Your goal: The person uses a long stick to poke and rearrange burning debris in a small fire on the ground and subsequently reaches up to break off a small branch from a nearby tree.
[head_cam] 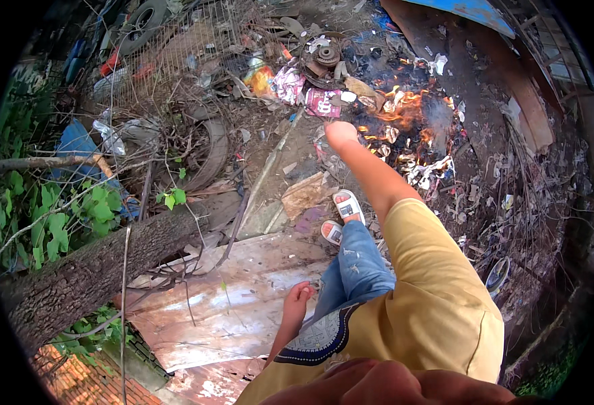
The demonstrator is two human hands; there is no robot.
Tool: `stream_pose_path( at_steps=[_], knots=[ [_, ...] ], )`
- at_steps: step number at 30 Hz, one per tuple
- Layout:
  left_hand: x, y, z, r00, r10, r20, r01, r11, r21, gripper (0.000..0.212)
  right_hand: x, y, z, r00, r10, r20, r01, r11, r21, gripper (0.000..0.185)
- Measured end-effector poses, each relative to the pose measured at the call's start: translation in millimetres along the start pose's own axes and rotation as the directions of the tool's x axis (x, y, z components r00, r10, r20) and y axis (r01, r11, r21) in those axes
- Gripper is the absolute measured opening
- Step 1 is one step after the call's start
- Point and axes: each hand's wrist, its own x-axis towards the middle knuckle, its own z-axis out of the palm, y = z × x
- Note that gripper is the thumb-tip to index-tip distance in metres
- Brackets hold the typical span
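Stretched forward, my right hand (341,135) is curled into a fist at the left edge of a burning rubbish heap (403,116). Its fingers face away, so I cannot tell whether it grips anything. Just beyond it lies a pink printed packet (323,103). Flames (405,104) and smoke rise from charred paper and scraps to the right of the fist. My left hand (298,297) hangs low beside my jeans (352,258), its fingers loosely bent and nothing visible in them. Under it is a weathered, rust-stained sheet (226,298).
A thick tree trunk (104,268) slants along the left. Old tyres (208,152), wire mesh (175,55) and a rusty wheel hub (326,55) lie among litter. A long pole (271,164) and a broken board (304,195) are near my sandals (348,205). Curved rusty sheet metal (517,96) bounds the fire's right.
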Motion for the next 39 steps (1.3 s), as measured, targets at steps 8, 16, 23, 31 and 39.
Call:
stream_pose_path(
  at_steps=[8,16,23,31,39],
  knots=[
    [-6,-20,-14,0.996,-0.08,-0.031,0.079,0.996,-0.037,0.03,-60,22,-85,0.972,0.042,0.232,0.026,0.96,-0.281,0.019],
    [-5,24,3,0.995,-0.089,0.054,0.087,0.996,0.029,0.027,-169,54,-171,0.99,0.095,0.105,-0.064,0.96,-0.273,0.022],
    [4,29,-8,0.998,-0.01,0.062,0.009,1.0,0.025,0.029,-49,26,-45,1.0,0.005,0.023,-0.003,0.995,-0.099,0.029],
    [-6,19,-20,0.997,-0.063,0.036,0.059,0.994,0.091,0.03,-110,80,-79,0.953,0.268,0.141,-0.241,0.953,-0.183,0.024],
    [13,61,-8,0.98,0.134,0.146,-0.143,0.989,0.048,0.027,-254,143,-127,0.937,0.347,-0.043,-0.349,0.93,-0.117,0.032]
  ],
)
